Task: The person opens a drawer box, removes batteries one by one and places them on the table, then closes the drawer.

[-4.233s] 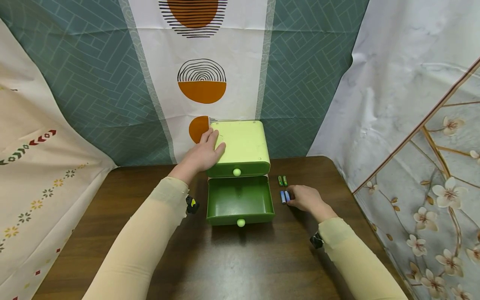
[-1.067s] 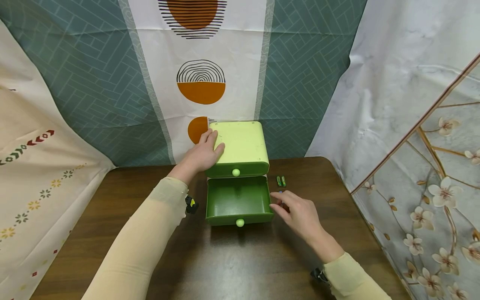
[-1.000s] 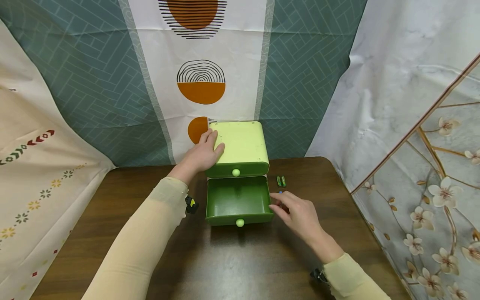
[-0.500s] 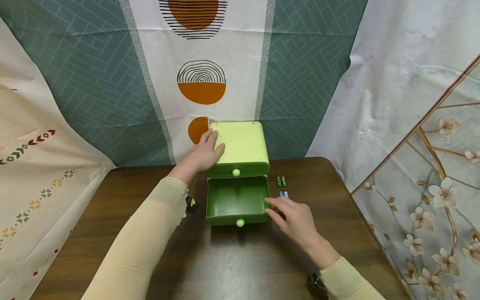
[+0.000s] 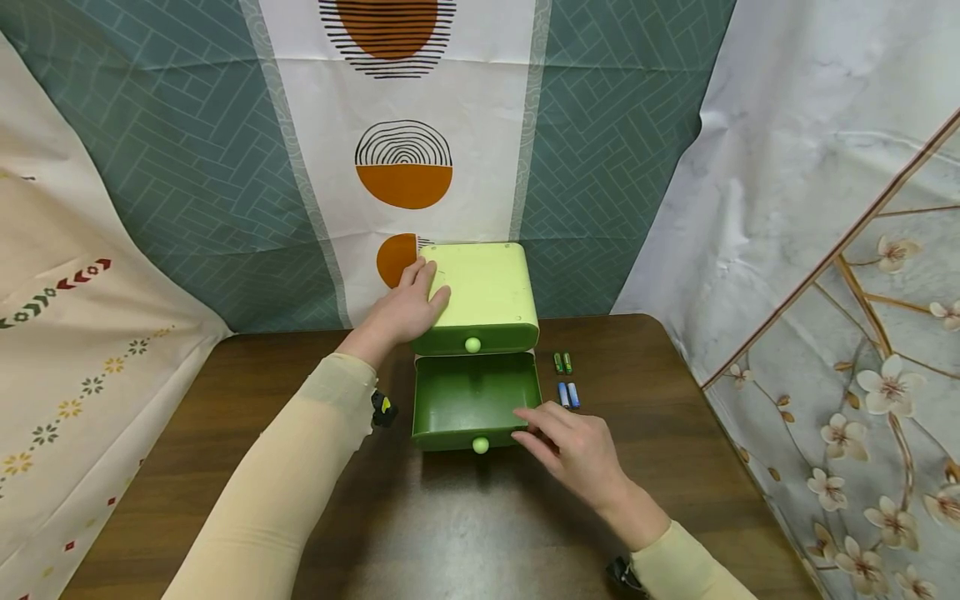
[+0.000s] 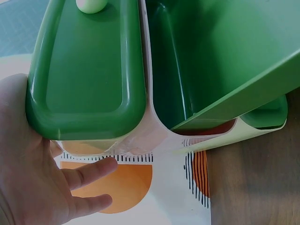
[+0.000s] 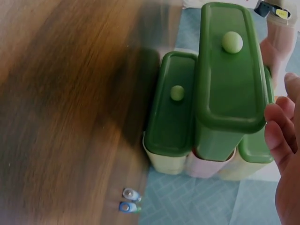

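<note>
A small three-tier drawer cabinet (image 5: 487,283) with a light yellow-green top stands at the back of the table. Its middle green drawer (image 5: 472,392) is pulled out, bare inside. My left hand (image 5: 401,312) rests on the top's left edge, its fingers spread in the left wrist view. My right hand (image 5: 577,450) is at the drawer's front right corner, fingers loosely bent, with nothing between thumb and fingertips. The drawer's round pale knob (image 5: 480,445) is just left of those fingertips. Two blue-and-white batteries (image 5: 567,395) lie side by side right of the drawer.
Two smaller green batteries (image 5: 562,362) lie behind the blue ones. The top drawer (image 7: 232,79) and bottom drawer (image 7: 171,103) are pushed in. Patterned cloth (image 5: 622,150) hangs behind and beside the brown wooden table (image 5: 480,533).
My right hand has left the blue batteries, where it touched one earlier, and moved left and nearer to the drawer's front corner. Both blue batteries are uncovered now. My left hand has stayed put.
</note>
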A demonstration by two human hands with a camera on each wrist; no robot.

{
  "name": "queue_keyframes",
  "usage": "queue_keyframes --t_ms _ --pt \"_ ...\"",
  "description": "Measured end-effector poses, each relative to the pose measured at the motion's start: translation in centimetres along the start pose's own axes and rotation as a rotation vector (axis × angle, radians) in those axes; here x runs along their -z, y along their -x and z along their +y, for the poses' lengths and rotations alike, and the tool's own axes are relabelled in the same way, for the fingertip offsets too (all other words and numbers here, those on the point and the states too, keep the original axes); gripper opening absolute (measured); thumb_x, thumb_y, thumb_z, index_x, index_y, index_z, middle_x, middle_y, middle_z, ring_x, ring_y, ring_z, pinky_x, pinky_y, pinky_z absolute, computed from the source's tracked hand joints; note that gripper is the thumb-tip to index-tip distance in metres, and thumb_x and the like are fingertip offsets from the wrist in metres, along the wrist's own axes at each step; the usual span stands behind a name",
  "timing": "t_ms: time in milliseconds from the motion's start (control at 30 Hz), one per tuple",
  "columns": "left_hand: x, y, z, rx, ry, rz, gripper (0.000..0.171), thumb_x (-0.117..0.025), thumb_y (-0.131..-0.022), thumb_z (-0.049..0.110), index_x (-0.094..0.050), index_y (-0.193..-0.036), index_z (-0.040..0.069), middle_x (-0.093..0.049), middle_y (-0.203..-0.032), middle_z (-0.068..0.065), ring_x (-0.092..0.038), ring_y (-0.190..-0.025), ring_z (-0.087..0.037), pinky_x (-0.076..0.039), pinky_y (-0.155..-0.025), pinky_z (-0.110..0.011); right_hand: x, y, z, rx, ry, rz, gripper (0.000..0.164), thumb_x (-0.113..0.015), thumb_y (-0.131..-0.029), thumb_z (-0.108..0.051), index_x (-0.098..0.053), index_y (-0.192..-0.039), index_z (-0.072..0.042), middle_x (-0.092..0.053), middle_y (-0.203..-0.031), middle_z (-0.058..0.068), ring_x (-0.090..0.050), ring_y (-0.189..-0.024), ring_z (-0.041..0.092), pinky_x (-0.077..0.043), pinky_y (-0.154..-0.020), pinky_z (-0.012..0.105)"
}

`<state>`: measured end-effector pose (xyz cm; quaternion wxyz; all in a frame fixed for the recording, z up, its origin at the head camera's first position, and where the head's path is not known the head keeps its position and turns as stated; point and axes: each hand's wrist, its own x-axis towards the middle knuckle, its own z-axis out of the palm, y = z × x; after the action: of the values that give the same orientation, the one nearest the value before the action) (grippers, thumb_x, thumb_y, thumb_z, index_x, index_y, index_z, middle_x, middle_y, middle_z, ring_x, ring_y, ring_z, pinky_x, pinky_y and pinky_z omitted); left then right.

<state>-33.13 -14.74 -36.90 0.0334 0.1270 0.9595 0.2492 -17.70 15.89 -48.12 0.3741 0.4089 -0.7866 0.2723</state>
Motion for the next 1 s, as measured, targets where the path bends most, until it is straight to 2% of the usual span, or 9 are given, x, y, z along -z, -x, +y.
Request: queue_keyframes --t_ms 233,600,800,1000 --pt "0.0 -0.2 -0.2 0.001 -0.005 -0.001 0.081 -0.027 -0.116 0.063 -0.002 -0.18 0.021 0.007 -0.186 -0.003 -0.042 -0.155 -0.048 -0.03 -0.125 -0.067 -0.6 -0.3 -1.1 0.058 -0.002 0.005 0.029 -0.073 -0.11 -0.036 -0.082 -0.114 -0.009 -0.074 -0.091 -0.004 -0.06 -0.061 0.002 -0.045 -0.052 0.014" --pt "-0.1 -0.2 0.0 0.01 -0.003 -0.005 0.081 -0.028 -0.116 0.063 -0.002 -0.18 0.021 0.007 -0.186 -0.003 -0.04 -0.156 -0.048 -0.03 -0.126 -0.066 -2.2 0.1 -2.3 0.134 0.019 -0.026 0.023 -0.08 -0.105 -0.028 -0.082 -0.118 -0.009 -0.076 -0.094 -0.004 -0.064 -0.064 0.003 -0.052 -0.056 0.017" --pt "0.0 0.0 0.0 0.002 -0.002 0.003 0.081 -0.029 -0.116 0.062 -0.004 -0.18 0.02 0.006 -0.186 -0.004 -0.043 -0.154 -0.049 -0.031 -0.124 -0.067 -3.0 0.6 -2.5 0.134 0.051 -0.052 0.023 -0.078 -0.106 -0.028 -0.082 -0.12 -0.009 -0.077 -0.096 -0.005 -0.07 -0.068 0.005 -0.056 -0.059 0.019" --pt "0.0 -0.1 0.1 0.004 -0.007 -0.001 0.081 -0.027 -0.116 0.062 -0.002 -0.18 0.02 0.007 -0.186 -0.004 -0.039 -0.157 -0.048 -0.029 -0.126 -0.067 -3.6 1.0 -2.4 0.113 0.087 -0.094 0.024 -0.084 -0.101 -0.025 -0.082 -0.121 -0.012 -0.075 -0.094 -0.007 -0.069 -0.066 0.003 -0.054 -0.057 0.017"
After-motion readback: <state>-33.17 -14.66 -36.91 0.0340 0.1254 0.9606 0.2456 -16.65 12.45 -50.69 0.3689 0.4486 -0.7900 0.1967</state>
